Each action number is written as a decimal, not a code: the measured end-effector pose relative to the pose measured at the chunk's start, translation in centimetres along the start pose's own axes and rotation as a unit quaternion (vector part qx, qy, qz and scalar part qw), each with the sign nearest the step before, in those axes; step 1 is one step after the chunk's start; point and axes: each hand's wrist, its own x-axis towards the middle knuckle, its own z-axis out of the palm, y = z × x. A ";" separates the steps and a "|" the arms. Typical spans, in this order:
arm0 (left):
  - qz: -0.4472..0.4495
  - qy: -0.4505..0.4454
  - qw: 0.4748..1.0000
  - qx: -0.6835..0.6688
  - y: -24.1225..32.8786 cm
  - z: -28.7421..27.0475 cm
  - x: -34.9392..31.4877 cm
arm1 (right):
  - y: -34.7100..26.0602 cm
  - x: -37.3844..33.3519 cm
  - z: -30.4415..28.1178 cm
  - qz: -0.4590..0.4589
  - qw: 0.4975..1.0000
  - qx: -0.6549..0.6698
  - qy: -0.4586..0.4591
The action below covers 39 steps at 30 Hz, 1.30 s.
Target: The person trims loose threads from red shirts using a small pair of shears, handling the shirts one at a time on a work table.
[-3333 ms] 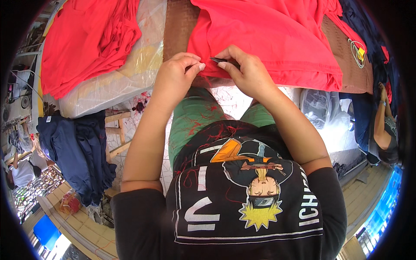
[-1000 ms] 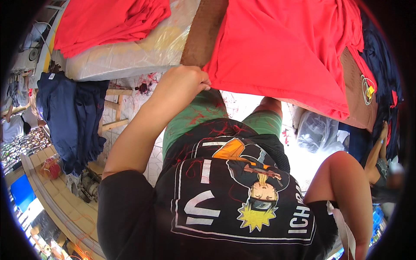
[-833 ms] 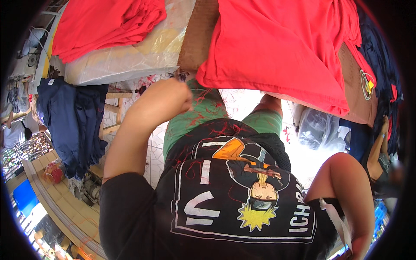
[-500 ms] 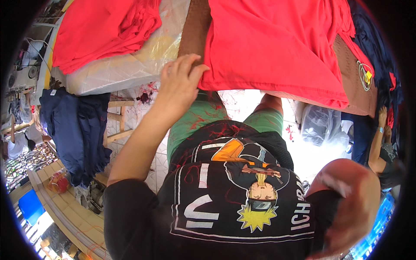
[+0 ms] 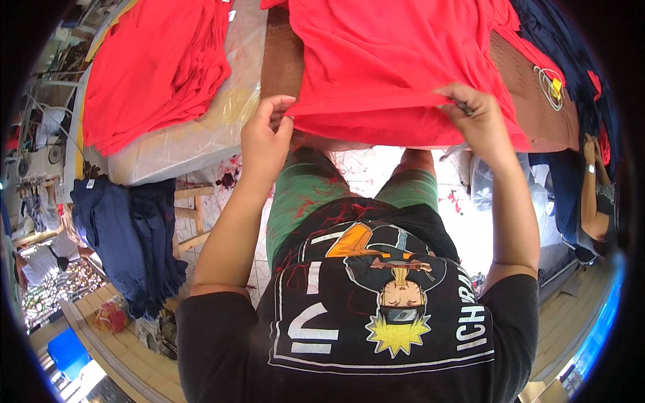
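So both hands are pinching right now. Left hand point(image 5: 269, 131) has the near edge of the red garment point(image 5: 390, 54) between thumb and fingers. Right hand point(image 5: 477, 121) is pinching the same edge further over, with a small dark tool point(image 5: 464, 108) tucked in its grip. The hem between them is pulled up into a fairly straight fold, and the rest of the garment spreads away from the hands over a brown surface point(image 5: 281, 64).

Half a second ago the right arm was pulled way back at lower right and only the left hand was near the cloth, which lay flat along that edge.

Further out, there's a clear plastic bag point(image 5: 481, 185) partly behind the right forearm, can't make out what's in it. Blue bin point(image 5: 67, 352) at lower left, can't see inside that one either. Red pile point(image 5: 154, 67) on a plastic-wrapped slab point(image 5: 225, 131) to the left, navy garments point(image 5: 127, 228) hanging below it. Another person's arm point(image 5: 590, 191) shows far right.
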 end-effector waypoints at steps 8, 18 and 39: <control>-0.055 -0.185 0.981 -0.001 -0.7 0.4 2.3 | 4.4 3.8 -1.1 0.138 0.976 -0.169 0.004; 0.144 -0.140 0.974 0.106 6.0 3.6 2.3 | -1.1 2.1 3.2 -0.025 0.988 -0.097 0.114; -0.017 -0.205 0.975 0.083 3.0 8.1 5.4 | 3.6 1.0 5.8 -0.035 0.998 0.053 0.006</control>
